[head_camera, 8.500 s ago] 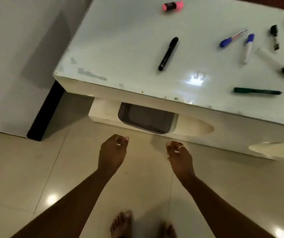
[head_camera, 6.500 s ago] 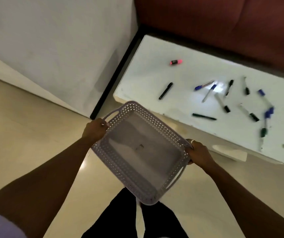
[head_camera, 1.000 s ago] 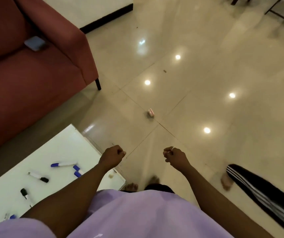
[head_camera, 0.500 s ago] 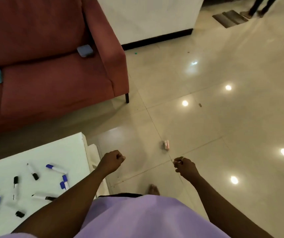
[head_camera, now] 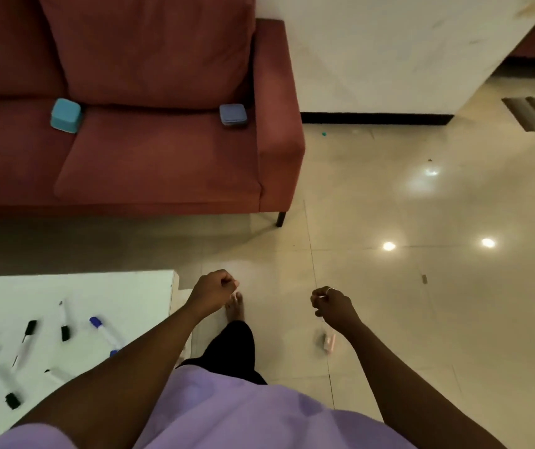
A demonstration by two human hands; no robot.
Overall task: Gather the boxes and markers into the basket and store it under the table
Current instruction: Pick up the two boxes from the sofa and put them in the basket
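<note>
Left hand: fingers curled into a loose fist, empty, beyond the white surface corner. Right hand: fingers curled in, empty, above the floor. Markers scattered on the surface. Teal box and blue box on the red sofa seat, well apart. Small pink item on the floor. Basket out of view.

Open tiled floor ahead and right; only a small pink object lies there. Red sofa blocks the far left, white table the near left. Narrow bare floor strip runs between sofa and table.
</note>
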